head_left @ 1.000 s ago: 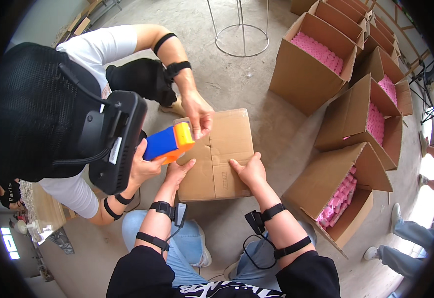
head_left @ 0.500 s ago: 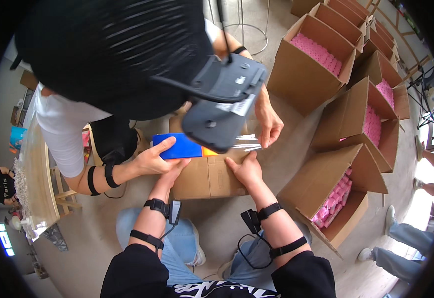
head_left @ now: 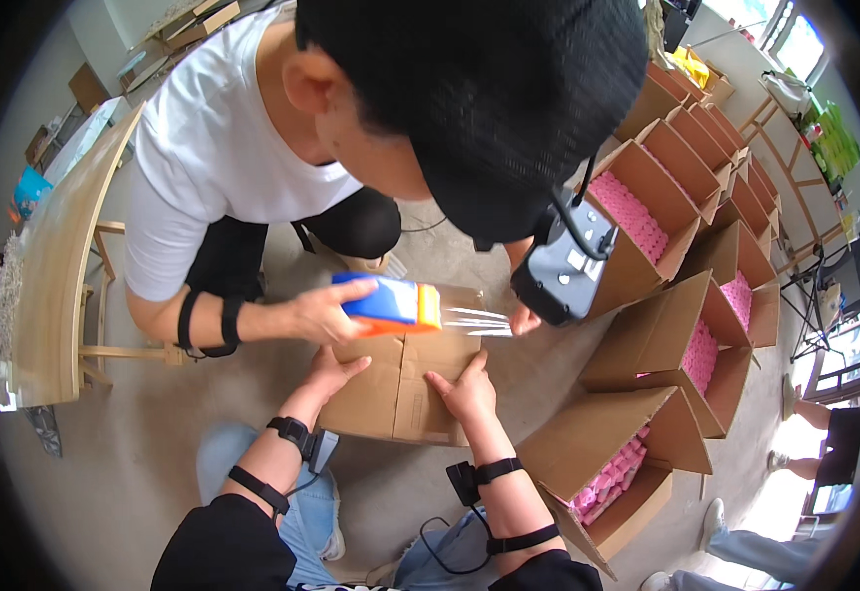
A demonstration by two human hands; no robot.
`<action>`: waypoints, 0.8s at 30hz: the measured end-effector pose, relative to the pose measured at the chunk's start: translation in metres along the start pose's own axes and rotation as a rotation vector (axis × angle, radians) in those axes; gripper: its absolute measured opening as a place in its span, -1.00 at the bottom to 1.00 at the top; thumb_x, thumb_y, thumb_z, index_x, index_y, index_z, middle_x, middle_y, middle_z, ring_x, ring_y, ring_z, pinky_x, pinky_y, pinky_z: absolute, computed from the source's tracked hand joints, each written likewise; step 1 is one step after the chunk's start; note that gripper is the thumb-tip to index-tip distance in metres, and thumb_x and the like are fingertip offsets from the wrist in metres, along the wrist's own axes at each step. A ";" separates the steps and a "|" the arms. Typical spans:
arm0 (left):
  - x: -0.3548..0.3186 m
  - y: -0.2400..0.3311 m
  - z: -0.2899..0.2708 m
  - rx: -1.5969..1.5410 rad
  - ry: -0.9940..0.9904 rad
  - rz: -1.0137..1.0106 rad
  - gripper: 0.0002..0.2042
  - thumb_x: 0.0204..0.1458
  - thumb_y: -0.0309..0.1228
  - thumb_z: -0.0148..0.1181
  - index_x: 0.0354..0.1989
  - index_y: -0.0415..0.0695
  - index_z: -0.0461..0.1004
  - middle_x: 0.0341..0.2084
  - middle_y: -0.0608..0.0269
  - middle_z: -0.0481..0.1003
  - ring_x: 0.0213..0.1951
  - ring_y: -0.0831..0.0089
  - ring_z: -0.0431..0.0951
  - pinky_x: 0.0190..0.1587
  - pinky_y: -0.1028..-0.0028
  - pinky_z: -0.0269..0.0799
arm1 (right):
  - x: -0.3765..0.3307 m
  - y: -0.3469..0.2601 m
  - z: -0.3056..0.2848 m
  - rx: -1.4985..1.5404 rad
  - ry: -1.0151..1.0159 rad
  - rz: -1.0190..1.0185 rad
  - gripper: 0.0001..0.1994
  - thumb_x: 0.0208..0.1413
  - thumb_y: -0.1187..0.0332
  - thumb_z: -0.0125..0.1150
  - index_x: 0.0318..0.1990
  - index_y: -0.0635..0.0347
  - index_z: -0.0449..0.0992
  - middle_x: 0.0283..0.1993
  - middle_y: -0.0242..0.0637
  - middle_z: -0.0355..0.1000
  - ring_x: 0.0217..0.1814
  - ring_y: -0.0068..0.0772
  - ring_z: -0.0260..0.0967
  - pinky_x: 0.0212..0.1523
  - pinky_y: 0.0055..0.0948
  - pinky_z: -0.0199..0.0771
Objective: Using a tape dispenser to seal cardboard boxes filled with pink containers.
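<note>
Between my hands is a closed brown cardboard box (head_left: 376, 399). My left hand (head_left: 328, 374) grips its left edge, thumb over the top. My right hand (head_left: 466, 391) holds the right side, its thumb and a finger spread over the top and other fingers partly hidden. Facing me, a co-worker leans over the box. One of their hands (head_left: 327, 313) holds a blue-and-orange tape dispenser (head_left: 391, 303) above the far part of the box. From it, shiny clear tape (head_left: 476, 321) stretches toward the co-worker's other hand (head_left: 524, 321), partly covered by a dark device.
On the right stand several open cartons (head_left: 652, 335) filled with pink pieces (head_left: 612, 478). A wooden table (head_left: 75, 256) is at the left. The co-worker's capped head (head_left: 489, 108) and the hanging dark device (head_left: 565, 266) are close above the box. Other people's legs show at right.
My view has tilted up, so the box sits lower in it. The co-worker's head has moved right, uncovering the dispenser's orange end. Both my hands stay on the box.
</note>
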State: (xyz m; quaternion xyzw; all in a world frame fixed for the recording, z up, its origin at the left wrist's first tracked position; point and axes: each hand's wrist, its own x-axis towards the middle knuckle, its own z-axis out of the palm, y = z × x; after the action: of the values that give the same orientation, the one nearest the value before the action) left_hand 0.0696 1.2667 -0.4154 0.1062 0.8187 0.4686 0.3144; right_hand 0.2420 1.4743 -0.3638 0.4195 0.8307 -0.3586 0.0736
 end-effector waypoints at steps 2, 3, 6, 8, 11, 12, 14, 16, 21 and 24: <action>-0.006 0.012 -0.004 -0.102 0.056 0.014 -0.17 -0.13 -0.35 0.45 0.30 -0.18 0.06 0.14 0.08 0.36 0.19 0.27 0.36 0.19 0.31 0.31 | -0.005 -0.016 -0.002 -0.038 0.064 -0.024 0.23 -0.19 -0.18 0.42 0.40 0.37 -0.28 0.16 0.37 0.24 -0.06 0.16 0.48 -0.09 -0.18 0.55; -0.009 0.021 -0.005 -0.096 0.056 0.009 -0.17 -0.13 -0.35 0.45 0.30 -0.18 0.06 0.14 0.08 0.36 0.19 0.27 0.36 0.19 0.31 0.31 | -0.004 -0.020 -0.007 -0.033 0.058 -0.021 0.23 -0.19 -0.18 0.42 0.40 0.37 -0.28 0.16 0.37 0.24 -0.06 0.16 0.48 -0.09 -0.18 0.55; -0.013 0.041 -0.001 -0.064 0.024 -0.026 -0.25 -0.06 -0.47 0.39 0.30 -0.17 0.08 0.14 0.10 0.33 0.20 0.30 0.32 0.20 0.32 0.29 | 0.013 -0.037 -0.025 -0.111 0.114 -0.152 0.28 -0.28 -0.14 0.50 0.46 0.11 -0.33 0.32 0.36 0.01 -0.06 0.18 0.47 -0.11 -0.26 0.57; -0.017 0.045 -0.001 -0.100 0.035 -0.114 -0.25 -0.07 -0.47 0.40 0.29 -0.17 0.09 0.14 0.10 0.34 0.18 0.32 0.34 0.20 0.33 0.29 | 0.025 -0.060 -0.031 -0.366 0.026 -0.137 0.33 -0.38 -0.12 0.55 0.47 -0.18 -0.36 0.45 0.21 -0.21 0.06 0.19 0.40 -0.12 -0.21 0.60; -0.014 0.032 -0.002 -0.055 0.055 -0.085 -0.22 -0.13 -0.40 0.45 0.28 -0.12 0.11 0.14 0.09 0.37 0.17 0.26 0.38 0.17 0.30 0.34 | 0.035 -0.097 -0.040 -0.724 -0.060 -0.140 0.39 -0.49 -0.17 0.58 0.47 -0.21 -0.36 0.47 0.27 -0.32 0.05 0.19 0.43 -0.10 -0.14 0.58; -0.011 0.014 -0.007 -0.045 0.068 -0.091 -0.22 -0.13 -0.40 0.45 0.28 -0.12 0.11 0.14 0.09 0.37 0.17 0.26 0.38 0.17 0.30 0.34 | 0.032 -0.123 -0.051 -0.631 -0.227 -0.029 0.36 -0.42 -0.14 0.58 0.47 -0.30 -0.40 0.56 -0.15 -0.44 0.43 0.25 -0.04 0.05 0.25 0.41; 0.000 -0.019 -0.012 0.106 0.143 0.159 -0.23 -0.05 -0.23 0.40 0.31 -0.09 0.09 0.15 0.09 0.37 0.18 0.23 0.38 0.16 0.32 0.36 | 0.042 -0.132 -0.045 -0.774 -0.209 -0.161 0.40 -0.49 -0.15 0.60 0.47 -0.29 -0.39 0.56 -0.12 -0.44 0.47 0.26 -0.14 0.13 0.31 0.28; -0.016 0.013 -0.013 -0.585 -0.024 0.119 -0.26 -0.01 -0.11 0.33 0.31 -0.10 0.13 0.11 0.10 0.40 0.13 0.27 0.42 0.13 0.34 0.37 | 0.057 -0.130 -0.044 -0.897 -0.248 -0.221 0.44 -0.56 -0.16 0.62 0.47 -0.29 -0.37 0.56 -0.19 -0.45 0.56 0.19 -0.47 0.32 0.43 -0.12; -0.003 0.019 -0.013 -2.146 -0.734 -0.191 -0.41 0.18 0.09 -0.01 0.27 -0.02 0.24 0.12 0.15 0.40 0.03 0.26 0.47 0.01 0.19 0.43 | 0.040 -0.115 -0.035 -0.884 -0.167 -0.372 0.37 -0.52 -0.11 0.62 0.47 -0.26 -0.28 0.55 -0.16 -0.34 0.56 0.11 -0.38 0.33 0.42 -0.17; 0.001 0.082 -0.005 -2.227 -0.298 -0.506 -0.41 0.18 0.11 -0.02 0.27 0.01 0.25 0.06 0.19 0.43 -0.01 0.33 0.49 -0.01 0.28 0.44 | 0.012 -0.072 -0.020 -0.487 0.238 -0.261 0.28 -0.42 -0.14 0.57 0.45 -0.02 -0.17 0.49 0.01 -0.19 0.50 0.19 -0.22 0.27 0.44 -0.05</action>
State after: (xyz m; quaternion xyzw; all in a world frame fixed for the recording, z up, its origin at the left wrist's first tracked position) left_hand 0.0556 1.3078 -0.3458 -0.3436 -0.0962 0.8381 0.4126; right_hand 0.1839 1.4675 -0.3162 0.3184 0.9419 -0.1036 0.0273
